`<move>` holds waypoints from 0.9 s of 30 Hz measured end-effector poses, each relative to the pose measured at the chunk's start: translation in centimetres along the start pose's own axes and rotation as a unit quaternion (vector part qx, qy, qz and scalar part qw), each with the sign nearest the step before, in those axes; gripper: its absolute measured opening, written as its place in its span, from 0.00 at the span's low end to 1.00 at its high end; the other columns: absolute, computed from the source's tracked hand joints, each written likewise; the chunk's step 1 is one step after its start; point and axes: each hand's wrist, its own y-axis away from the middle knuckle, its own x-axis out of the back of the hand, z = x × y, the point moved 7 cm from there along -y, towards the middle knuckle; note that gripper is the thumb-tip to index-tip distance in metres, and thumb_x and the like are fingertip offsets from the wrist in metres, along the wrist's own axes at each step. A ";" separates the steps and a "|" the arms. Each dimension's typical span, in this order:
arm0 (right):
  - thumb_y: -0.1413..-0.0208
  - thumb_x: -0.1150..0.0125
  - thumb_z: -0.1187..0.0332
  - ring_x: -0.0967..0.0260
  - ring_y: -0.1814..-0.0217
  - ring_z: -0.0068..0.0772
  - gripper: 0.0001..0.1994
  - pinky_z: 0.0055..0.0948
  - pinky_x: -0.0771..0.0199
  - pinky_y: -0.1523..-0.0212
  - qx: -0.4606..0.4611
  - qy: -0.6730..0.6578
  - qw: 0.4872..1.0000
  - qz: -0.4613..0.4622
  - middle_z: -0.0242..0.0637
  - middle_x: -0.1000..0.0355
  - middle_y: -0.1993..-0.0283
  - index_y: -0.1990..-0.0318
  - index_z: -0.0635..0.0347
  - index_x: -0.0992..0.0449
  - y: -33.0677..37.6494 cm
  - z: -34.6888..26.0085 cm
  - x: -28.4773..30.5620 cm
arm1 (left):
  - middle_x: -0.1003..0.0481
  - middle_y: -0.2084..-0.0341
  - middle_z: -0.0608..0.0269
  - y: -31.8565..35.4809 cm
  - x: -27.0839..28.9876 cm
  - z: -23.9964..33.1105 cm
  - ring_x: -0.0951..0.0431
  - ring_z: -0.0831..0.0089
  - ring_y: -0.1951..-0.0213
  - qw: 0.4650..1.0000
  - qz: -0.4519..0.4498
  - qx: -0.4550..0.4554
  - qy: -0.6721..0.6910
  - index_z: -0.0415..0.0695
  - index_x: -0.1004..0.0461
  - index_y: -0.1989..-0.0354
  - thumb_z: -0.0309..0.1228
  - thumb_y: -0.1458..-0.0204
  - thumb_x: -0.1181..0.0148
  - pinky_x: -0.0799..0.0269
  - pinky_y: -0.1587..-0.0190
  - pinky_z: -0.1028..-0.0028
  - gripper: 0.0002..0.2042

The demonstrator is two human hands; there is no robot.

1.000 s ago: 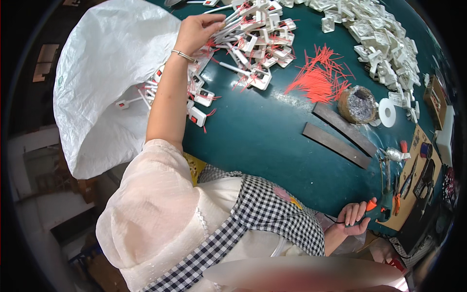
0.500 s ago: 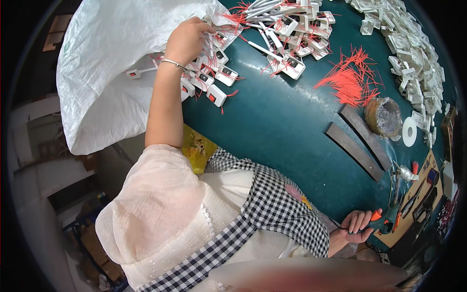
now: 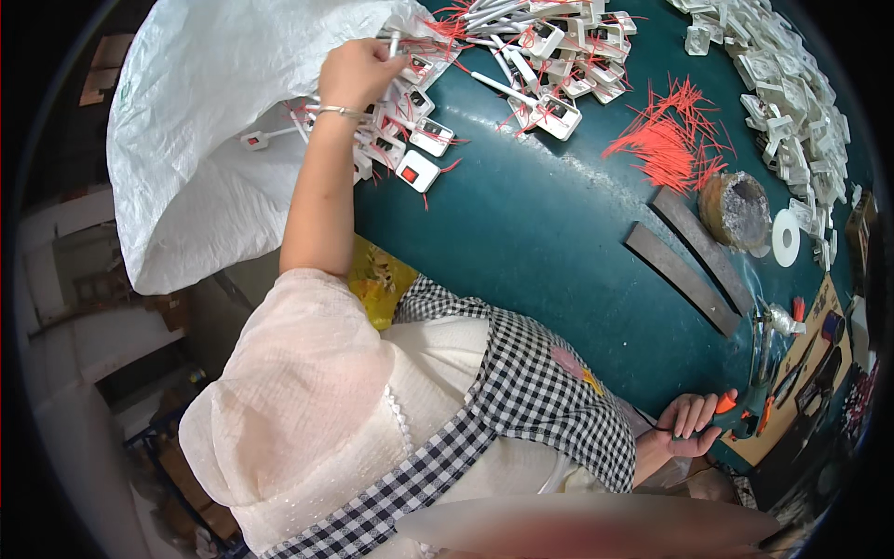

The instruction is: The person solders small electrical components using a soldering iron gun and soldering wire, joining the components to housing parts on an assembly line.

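Reaching to the mouth of a white plastic sack (image 3: 200, 121), the left hand (image 3: 358, 74) bends over white housings (image 3: 431, 138) with red wires, which lie partly within the opening and partly on the green worktop (image 3: 494, 228). Its grip is curled; a short white stem (image 3: 395, 42) shows at the fingertips, but whether it is held cannot be told. The right hand (image 3: 689, 424), well apart at the lower right, has its grip closed around a green-and-orange hand tool (image 3: 738, 424). A larger cluster of corded housings (image 3: 559, 116) lies right of the sack. Farther right are loose red strips (image 3: 661, 154), two dark bars (image 3: 680, 279) side by side, a round brown container (image 3: 736, 210) and, just beside it, a white ring (image 3: 777, 238).
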 end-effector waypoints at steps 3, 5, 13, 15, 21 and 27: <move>0.48 0.40 0.72 0.45 0.86 0.18 0.31 0.13 0.36 0.88 -0.003 -0.002 1.000 0.001 0.31 0.43 0.79 0.38 0.71 0.44 -0.1 0.0 0.0 | 0.22 0.79 0.59 1.4 3.2 0.0 0.21 0.63 0.74 0.996 0.078 -0.017 0.037 0.47 0.20 0.67 0.44 0.54 0.38 0.27 0.69 0.67 0.14; 0.47 0.40 0.71 0.44 0.86 0.19 0.31 0.14 0.36 0.89 0.000 0.008 1.000 -0.002 0.31 0.42 0.79 0.38 0.71 0.45 -0.1 0.1 0.1 | 0.22 0.80 0.61 2.9 4.5 0.1 0.21 0.68 0.75 0.991 0.121 -0.022 0.052 0.47 0.20 0.63 0.40 0.52 0.38 0.28 0.71 0.71 0.12; 0.46 0.40 0.71 0.42 0.86 0.18 0.31 0.15 0.35 0.88 0.006 0.009 1.000 -0.008 0.31 0.41 0.79 0.38 0.72 0.45 0.3 -0.5 -0.2 | 0.29 0.76 0.61 8.4 6.3 6.9 0.30 0.79 0.77 0.796 -0.240 -0.226 0.507 0.33 0.26 0.54 0.31 0.42 0.50 0.35 0.79 0.80 0.14; 0.47 0.40 0.70 0.41 0.85 0.18 0.32 0.15 0.36 0.88 -0.001 0.002 1.000 -0.008 0.31 0.41 0.79 0.37 0.71 0.47 -0.1 -0.1 0.2 | 0.28 0.70 0.52 12.0 7.3 11.1 0.25 0.71 0.75 0.670 -0.326 -0.321 0.584 0.27 0.28 0.55 0.31 0.40 0.56 0.28 0.78 0.79 0.17; 0.48 0.40 0.69 0.41 0.85 0.19 0.33 0.16 0.37 0.87 0.007 -0.022 1.000 0.019 0.31 0.40 0.78 0.37 0.70 0.47 -0.8 -0.3 -0.1 | 0.28 0.66 0.33 16.2 5.2 22.1 0.21 0.53 0.70 0.411 -0.541 -0.424 0.599 0.18 0.33 0.57 0.28 0.47 0.59 0.22 0.77 0.73 0.20; 0.47 0.41 0.67 0.41 0.84 0.22 0.32 0.19 0.36 0.86 0.028 -0.035 0.999 -0.005 0.33 0.40 0.77 0.38 0.71 0.47 -0.8 -0.8 -0.5 | 0.26 0.73 0.38 16.4 0.4 30.2 0.20 0.54 0.73 0.466 -0.616 -0.220 0.596 0.24 0.37 0.53 0.28 0.50 0.50 0.24 0.85 0.72 0.20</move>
